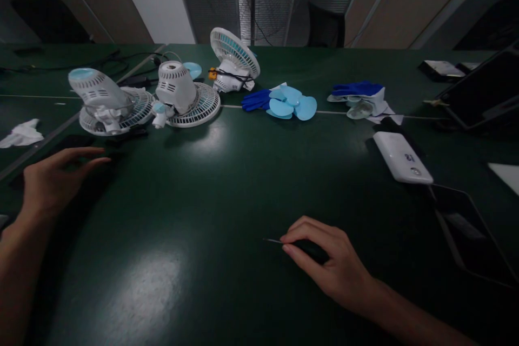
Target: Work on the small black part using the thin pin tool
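In the head view my right hand [336, 262] rests low over the green table [227, 194], its fingers closed round the dark handle of a screwdriver [311, 250]. The thin metal shaft points left. At the left side my left hand [52, 181] is held with thumb and fingers apart and nothing between them. Just beyond it, a white fan motor housing on its round grille [101, 100] lies grille down. A second such fan body [177, 86] lies to its right.
Behind stands a small fan [235, 59] with a bundled cord. A light blue fan blade [294, 101] lies by blue gloves [255, 100]. More gloves [360, 92], a white power bank [401, 157] and a phone [466, 227] are at right. A crumpled tissue [22, 133] lies far left.
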The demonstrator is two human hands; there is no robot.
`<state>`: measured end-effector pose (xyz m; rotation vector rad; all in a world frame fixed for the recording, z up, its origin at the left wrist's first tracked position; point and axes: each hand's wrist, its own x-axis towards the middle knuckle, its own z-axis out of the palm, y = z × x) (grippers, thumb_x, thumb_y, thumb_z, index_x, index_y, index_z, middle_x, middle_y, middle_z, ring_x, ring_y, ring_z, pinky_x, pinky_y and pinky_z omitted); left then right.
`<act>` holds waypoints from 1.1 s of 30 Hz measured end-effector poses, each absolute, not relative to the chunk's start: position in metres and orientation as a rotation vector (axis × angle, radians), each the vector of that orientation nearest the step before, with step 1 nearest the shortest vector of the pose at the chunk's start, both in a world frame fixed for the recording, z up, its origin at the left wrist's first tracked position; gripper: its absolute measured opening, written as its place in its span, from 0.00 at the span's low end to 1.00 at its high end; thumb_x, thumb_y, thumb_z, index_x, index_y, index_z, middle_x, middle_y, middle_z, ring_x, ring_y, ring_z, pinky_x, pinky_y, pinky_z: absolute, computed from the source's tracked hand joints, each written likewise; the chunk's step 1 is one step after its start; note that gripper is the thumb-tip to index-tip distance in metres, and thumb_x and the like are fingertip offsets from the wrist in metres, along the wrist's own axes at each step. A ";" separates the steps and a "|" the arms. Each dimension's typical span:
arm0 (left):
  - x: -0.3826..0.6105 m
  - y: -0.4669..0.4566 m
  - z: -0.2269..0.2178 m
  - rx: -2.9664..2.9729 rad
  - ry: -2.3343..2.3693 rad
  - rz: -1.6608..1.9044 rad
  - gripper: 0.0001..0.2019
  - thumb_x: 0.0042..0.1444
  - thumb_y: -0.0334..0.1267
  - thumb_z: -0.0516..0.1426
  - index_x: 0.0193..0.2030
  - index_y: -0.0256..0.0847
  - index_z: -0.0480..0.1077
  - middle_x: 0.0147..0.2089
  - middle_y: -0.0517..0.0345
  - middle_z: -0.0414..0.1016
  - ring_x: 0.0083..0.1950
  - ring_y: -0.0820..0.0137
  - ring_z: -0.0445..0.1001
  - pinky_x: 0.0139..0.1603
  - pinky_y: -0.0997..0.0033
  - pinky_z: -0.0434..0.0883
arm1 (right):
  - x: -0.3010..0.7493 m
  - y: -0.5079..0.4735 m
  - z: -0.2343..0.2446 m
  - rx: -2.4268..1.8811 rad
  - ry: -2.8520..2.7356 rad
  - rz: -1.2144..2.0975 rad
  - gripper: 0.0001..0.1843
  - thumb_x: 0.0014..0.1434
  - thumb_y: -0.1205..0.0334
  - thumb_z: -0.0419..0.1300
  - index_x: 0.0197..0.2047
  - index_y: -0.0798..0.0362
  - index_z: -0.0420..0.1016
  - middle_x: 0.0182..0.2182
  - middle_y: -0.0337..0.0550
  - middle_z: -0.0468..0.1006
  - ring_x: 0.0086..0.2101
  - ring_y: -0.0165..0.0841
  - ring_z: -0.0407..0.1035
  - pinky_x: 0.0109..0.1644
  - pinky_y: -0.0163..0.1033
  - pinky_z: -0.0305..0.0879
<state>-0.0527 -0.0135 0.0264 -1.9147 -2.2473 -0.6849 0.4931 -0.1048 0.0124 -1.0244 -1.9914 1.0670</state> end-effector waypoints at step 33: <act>-0.070 -0.004 0.014 -1.664 -2.526 -0.861 0.25 0.53 0.52 0.63 0.54 0.42 0.78 0.47 0.59 0.82 0.43 0.67 0.78 0.43 0.72 0.74 | 0.493 -0.104 0.014 -1.014 -1.992 1.070 0.06 0.69 0.69 0.62 0.46 0.50 0.79 0.38 0.40 0.80 0.37 0.32 0.76 0.40 0.37 0.71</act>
